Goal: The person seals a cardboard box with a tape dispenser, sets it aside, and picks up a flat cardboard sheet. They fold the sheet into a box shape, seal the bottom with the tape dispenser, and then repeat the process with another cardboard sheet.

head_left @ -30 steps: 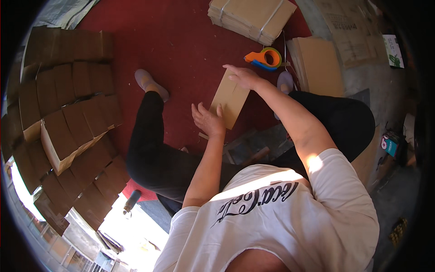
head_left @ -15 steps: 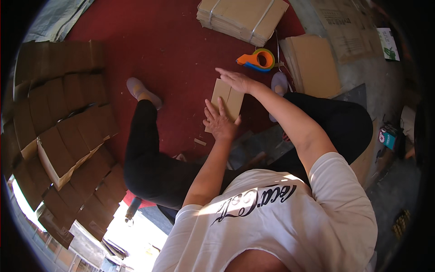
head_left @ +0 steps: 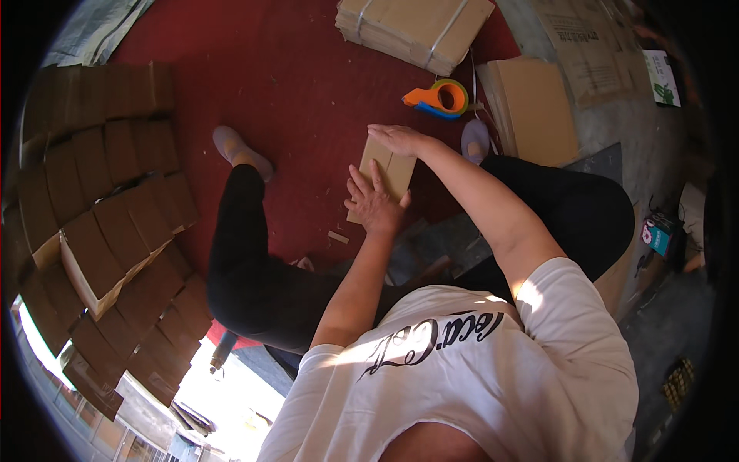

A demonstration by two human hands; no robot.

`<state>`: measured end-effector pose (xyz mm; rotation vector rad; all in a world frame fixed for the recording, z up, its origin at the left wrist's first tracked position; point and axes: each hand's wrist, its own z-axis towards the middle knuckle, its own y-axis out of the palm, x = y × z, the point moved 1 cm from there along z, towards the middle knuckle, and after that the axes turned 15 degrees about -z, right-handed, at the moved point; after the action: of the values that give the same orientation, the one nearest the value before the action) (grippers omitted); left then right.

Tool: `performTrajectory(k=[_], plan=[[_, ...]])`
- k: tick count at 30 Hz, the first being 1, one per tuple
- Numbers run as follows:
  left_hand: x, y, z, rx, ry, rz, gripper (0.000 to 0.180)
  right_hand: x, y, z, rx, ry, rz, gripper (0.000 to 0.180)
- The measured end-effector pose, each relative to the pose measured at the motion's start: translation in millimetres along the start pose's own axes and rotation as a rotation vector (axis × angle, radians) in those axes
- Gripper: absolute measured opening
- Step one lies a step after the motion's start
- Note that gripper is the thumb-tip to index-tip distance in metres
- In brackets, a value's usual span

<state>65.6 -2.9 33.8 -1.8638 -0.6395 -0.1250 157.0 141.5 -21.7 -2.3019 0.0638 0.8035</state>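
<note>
A small tan cardboard box (head_left: 398,171) with a seam along its top sits between my legs, over the red floor. My left hand (head_left: 375,206) lies on its near left part, fingers spread. Across the far end of the box rests my right hand (head_left: 399,141), its fingers stretched out and held close together. Neither hand is wrapped round anything. Just beyond, to the right, an orange and blue tape dispenser (head_left: 437,99) lies on the floor.
Stacked brown cardboard boxes (head_left: 115,239) fill the left side. A strapped bundle of flat cardboard (head_left: 416,31) lies at the far side, with more flat sheets (head_left: 535,112) to its right. A small cardboard scrap (head_left: 338,237) is near my left forearm.
My right hand has come down slightly onto the far end of the box, its fingers now flatter against it. The left hand stays in place on the box.
</note>
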Motion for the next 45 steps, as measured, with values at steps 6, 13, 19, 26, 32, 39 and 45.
performTrajectory(k=[6, 13, 19, 26, 32, 39, 45], plan=[[3, -3, 8, -0.013, -0.03, -0.028, 0.1, 22, -10, -10, 0.232, 0.049, 0.202, 0.057], [8, -8, 7, -0.038, -0.051, -0.048, 0.096, 0, 7, -16, 0.275, 0.075, 0.203, 0.037], [8, -8, 8, -0.048, -0.083, -0.043, 0.094, 5, 11, -4, 0.295, -0.024, 0.163, 0.033], [8, -6, 6, 0.048, -0.002, -0.003, 0.093, 6, 17, -9, 0.432, -0.045, -0.038, 0.04], [7, -9, 4, 0.058, 0.003, 0.018, 0.092, 0, 25, -21, 0.569, 0.131, -0.041, 0.041], [8, -9, 6, 0.009, -0.039, -0.002, 0.093, -2, 24, -24, 0.724, 0.182, 0.176, 0.039], [8, -4, 4, -0.024, -0.064, -0.122, 0.094, -5, 12, -20, 0.481, -0.008, 0.133, 0.029]])
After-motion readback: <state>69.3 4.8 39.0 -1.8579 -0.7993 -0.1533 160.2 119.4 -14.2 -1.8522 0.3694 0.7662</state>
